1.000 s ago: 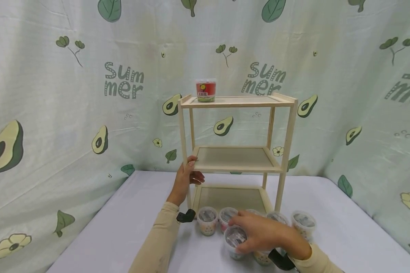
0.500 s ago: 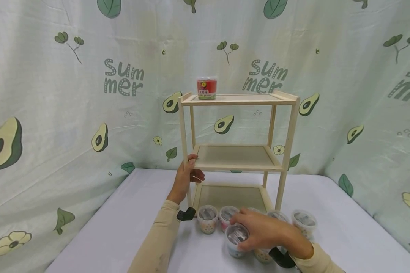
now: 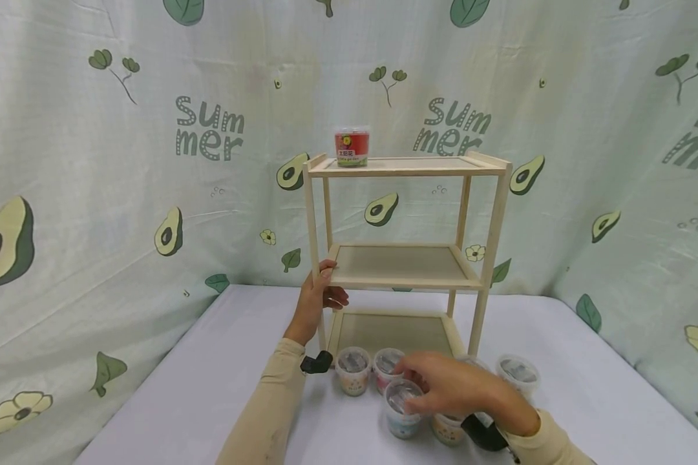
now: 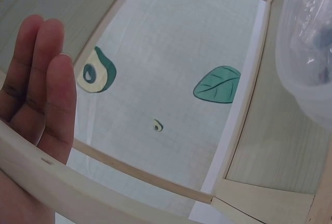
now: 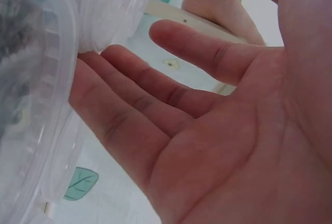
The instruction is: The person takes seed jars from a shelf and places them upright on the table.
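My left hand [image 3: 314, 300] grips the left front post of a three-tier wooden shelf [image 3: 404, 282], at the middle tier. In the left wrist view, several of its fingers [image 4: 61, 94] stretch out behind the post. Low at the right, my right hand [image 3: 462, 391] hovers over a group of lidded clear plastic cups. Its thumb and fingertips sit close to the lid of the front cup [image 3: 403, 413], which stands upright on the table. From the right wrist, the palm [image 5: 218, 151] looks open with loose fingers beside a cup [image 5: 33, 79]; contact is unclear.
A red-labelled cup [image 3: 351, 147] stands at the left of the top tier. Other cups [image 3: 353, 371] [image 3: 518, 373] stand along the shelf's front, some partly hidden by my right hand. A patterned curtain [image 3: 238, 194] hangs behind the white table [image 3: 209, 374].
My right hand has shifted slightly right, and its fingers have loosened from the front cup. My left hand keeps its place on the post. The head view has tilted down a little.
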The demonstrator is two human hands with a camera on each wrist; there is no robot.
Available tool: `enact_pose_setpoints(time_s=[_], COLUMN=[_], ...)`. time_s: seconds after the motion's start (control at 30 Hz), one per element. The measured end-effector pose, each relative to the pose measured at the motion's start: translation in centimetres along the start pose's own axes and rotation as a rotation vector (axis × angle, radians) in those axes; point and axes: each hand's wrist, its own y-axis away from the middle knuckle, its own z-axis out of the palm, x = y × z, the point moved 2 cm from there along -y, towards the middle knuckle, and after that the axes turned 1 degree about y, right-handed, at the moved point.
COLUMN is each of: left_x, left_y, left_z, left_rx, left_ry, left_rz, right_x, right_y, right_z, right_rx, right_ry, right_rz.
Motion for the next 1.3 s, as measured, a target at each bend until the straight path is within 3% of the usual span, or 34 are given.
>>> enact_pose_setpoints(time_s=[0.27,0.73,0.93,1.3], left_x=[-0.3,-0.6,-0.3,0.1], left_y=[0.1,0.4,0.1,0.1], left_z=[-0.1,0.1,0.2,0.1], left_rx=[0.006,0.002,-0.006,-0.004], left_ry=[0.042,0.039,0.025,0.031], left_rz=[-0.011,-0.015,-0.003,-0.001], right_x=[0.6,2.2,3.0,3.6], right_y=[-0.1,0.2,0.3,0.6], right_z=[-0.5,-1.0,-1.5,-2.6], right_rx=[0.024,0.241,0.285,0.323], right_ry=[-0.117,-0.286,-0.392,-0.409], right_rz=[0.001,0.036,0.052,0.057])
